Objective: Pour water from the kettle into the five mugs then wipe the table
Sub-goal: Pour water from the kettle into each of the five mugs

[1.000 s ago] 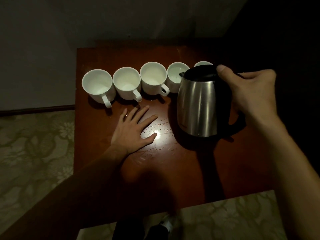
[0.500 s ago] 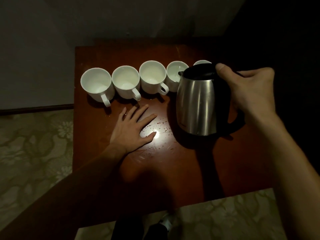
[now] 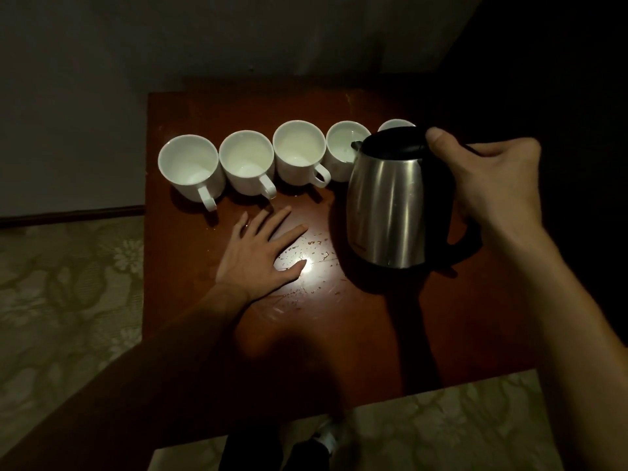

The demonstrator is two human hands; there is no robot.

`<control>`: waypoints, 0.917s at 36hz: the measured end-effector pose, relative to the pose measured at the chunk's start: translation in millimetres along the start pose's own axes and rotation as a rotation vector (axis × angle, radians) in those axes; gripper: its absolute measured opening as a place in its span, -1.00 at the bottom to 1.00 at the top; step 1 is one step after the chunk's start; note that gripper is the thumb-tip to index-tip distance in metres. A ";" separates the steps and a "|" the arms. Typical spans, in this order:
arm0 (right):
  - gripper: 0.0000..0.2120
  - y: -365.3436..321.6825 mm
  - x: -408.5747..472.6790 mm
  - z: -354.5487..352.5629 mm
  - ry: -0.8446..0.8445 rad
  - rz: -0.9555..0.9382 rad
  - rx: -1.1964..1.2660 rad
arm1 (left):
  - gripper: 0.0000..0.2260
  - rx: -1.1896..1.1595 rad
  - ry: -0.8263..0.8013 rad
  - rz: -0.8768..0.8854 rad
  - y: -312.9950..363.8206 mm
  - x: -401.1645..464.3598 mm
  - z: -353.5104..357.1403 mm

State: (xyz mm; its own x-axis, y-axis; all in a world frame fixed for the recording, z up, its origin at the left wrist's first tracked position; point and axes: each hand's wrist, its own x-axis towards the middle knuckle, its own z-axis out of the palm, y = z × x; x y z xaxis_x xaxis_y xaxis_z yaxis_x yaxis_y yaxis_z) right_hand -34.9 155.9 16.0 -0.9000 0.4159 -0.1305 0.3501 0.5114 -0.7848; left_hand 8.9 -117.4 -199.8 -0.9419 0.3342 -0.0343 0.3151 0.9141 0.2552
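A steel kettle (image 3: 387,212) with a black lid and handle stands upright at the right of the brown table (image 3: 339,351), its base at or just above the tabletop. My right hand (image 3: 492,185) grips its handle, thumb on the lid's edge. Several white mugs stand in a row at the back: the leftmost mug (image 3: 190,168), a second mug (image 3: 246,166), a third mug (image 3: 299,153), a fourth mug (image 3: 345,146) by the spout, and a last mug (image 3: 396,124) mostly hidden behind the kettle. My left hand (image 3: 261,256) lies flat, fingers spread, in front of the mugs.
Water droplets (image 3: 306,253) are scattered on the tabletop between my left hand and the kettle. A grey wall (image 3: 68,96) rises behind and left of the table. Patterned floor (image 3: 61,283) lies to the left and in front. The right side is dark.
The kettle and my right hand have stayed almost still, shifting only slightly with the view. My left hand remains flat on the table.
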 end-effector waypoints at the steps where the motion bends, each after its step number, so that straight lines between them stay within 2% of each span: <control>1: -0.66 1.0 0.2 -0.3 0.000 -0.004 0.004 | -0.40 0.002 -0.003 0.002 -0.1 0.1 -0.1; 10: -0.68 13.2 -2.6 -4.8 0.003 -0.034 0.053 | -0.39 0.015 -0.010 0.003 0.2 0.4 -2.1; 13: -0.59 18.1 -2.7 -6.2 0.016 -0.028 0.073 | -0.38 0.016 -0.010 0.003 0.4 0.4 -1.3; 21: -0.56 27.8 -8.4 -7.1 0.049 -0.021 0.114 | -0.38 0.015 -0.012 0.003 -0.4 1.3 0.1; 29: -0.43 34.5 -30.7 2.1 0.128 -0.046 0.187 | -0.40 -0.021 0.014 0.002 -1.2 0.2 0.9; 33: -0.47 34.8 -44.3 9.0 0.158 -0.058 0.233 | -0.40 -0.043 0.018 0.016 -2.3 -0.1 0.4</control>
State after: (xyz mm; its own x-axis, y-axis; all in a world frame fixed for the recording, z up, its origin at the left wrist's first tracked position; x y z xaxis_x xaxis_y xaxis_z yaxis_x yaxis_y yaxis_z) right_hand 14.8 148.5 -11.0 -0.8587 0.5124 0.0001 0.2139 0.3587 -0.9086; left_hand 8.3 -119.4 -200.8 -0.9387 0.3445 -0.0128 0.3254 0.8978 0.2969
